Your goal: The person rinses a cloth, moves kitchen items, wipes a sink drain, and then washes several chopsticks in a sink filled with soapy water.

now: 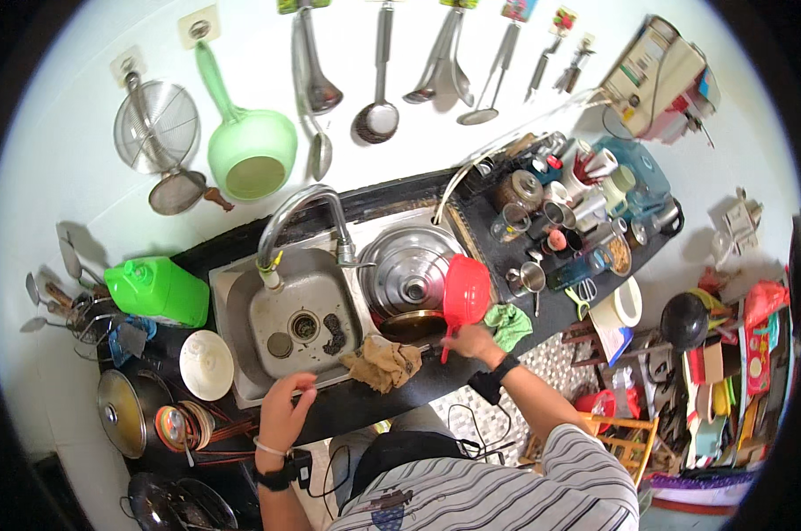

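Note:
My right hand (473, 345) is closed round the handle of a red plastic scoop (466, 290), whose bowl lies over the right rim of the sink's pot side. Just left of that hand, a brown rag (382, 363) is draped on the sink's front edge. My left hand (287, 405) is held at the front left of the sink (224, 292), fingers apart and nothing in them. Inside the left basin are a drain (305, 327), a round strainer (280, 345) and a dark scrubber (334, 334). A large metal lid (409, 265) fills the right basin.
A curved faucet (303, 196) rises behind the basin. Left stand a green jug (158, 290), a white bowl (206, 365) and a lidded pan (122, 411). A green cloth (508, 326), jars and cups (533, 274) crowd the right counter. Ladles (378, 119) and a green pan (252, 155) hang above.

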Demonstrator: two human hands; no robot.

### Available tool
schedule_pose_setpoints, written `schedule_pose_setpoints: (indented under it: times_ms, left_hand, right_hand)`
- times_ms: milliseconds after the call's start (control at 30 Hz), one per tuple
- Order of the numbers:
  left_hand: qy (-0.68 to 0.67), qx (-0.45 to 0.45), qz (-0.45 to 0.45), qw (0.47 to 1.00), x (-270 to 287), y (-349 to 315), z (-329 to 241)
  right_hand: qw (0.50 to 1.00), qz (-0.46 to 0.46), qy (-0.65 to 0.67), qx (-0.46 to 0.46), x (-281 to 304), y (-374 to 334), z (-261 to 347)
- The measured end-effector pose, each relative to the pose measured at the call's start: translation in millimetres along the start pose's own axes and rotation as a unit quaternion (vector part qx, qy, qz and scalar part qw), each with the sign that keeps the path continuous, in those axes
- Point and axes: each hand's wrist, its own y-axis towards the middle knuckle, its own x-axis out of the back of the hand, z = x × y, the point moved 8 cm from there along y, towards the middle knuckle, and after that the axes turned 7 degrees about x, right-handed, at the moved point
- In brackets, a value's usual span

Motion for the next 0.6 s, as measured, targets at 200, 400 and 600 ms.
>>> schedule_pose_setpoints:
  times_ms: [200, 400, 600]
  left_hand:
    - [-0.093, -0.067, 0.116, 0.987, -81.8, 71.9, -15.0]
    - [-0.005, -0.093, 0.134, 0.987, -174.8, 132.3, -33.2]
    - [0.205, 0.057, 0.011, 0.977, -256.0, 219.2, 2.6]
  right_hand:
    - [0.979, -0.142, 0.107, -0.098, -27.1, 9.9, -15.7]
    - [0.949, -0.226, 0.22, 0.009, -3.6, 11.8, -47.4]
    - [0.811, -0.093, 0.577, 0.03, 11.0, 13.9, -74.0]
